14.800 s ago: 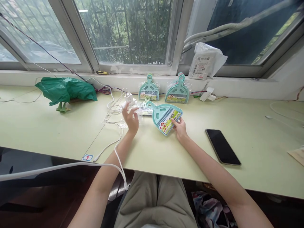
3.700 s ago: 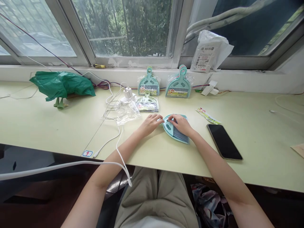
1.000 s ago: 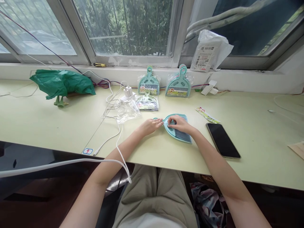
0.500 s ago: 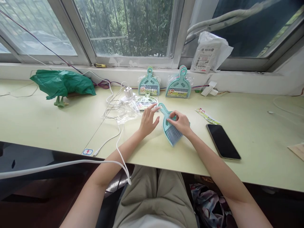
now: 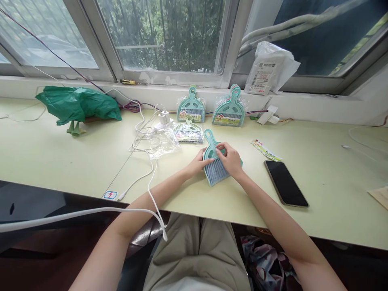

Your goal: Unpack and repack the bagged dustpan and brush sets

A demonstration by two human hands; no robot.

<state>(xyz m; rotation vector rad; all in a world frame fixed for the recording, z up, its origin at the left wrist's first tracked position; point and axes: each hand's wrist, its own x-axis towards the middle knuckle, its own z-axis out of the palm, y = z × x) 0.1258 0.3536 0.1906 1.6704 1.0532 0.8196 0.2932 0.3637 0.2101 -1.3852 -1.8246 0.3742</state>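
A mint-green mini dustpan and brush set (image 5: 217, 171) with grey-blue bristles is held just over the table, its handle loop pointing away from me. My left hand (image 5: 198, 162) grips its left edge, thumb on top and the other fingers partly hidden beneath. On the right side, my right hand (image 5: 230, 158) is closed on the upper body of the set, fingertips near the middle. Behind it lies a wrapped green brush set (image 5: 188, 131). Two upright groups of wrapped sets, a left one (image 5: 190, 106) and a right one (image 5: 229, 108), lean against the wall.
A black phone (image 5: 285, 183) and a printed card label (image 5: 266, 150) lie to the right. Clear plastic wrapping (image 5: 165, 143), white cables (image 5: 142, 173) and a charger (image 5: 164, 117) are to the left. A green plastic bag (image 5: 79, 104) sits further left; a white package (image 5: 266, 70) rests on the sill.
My left hand has moved from beside the handle down to the set's left edge and taken hold. The set has turned, its bristle end swinging slightly left.
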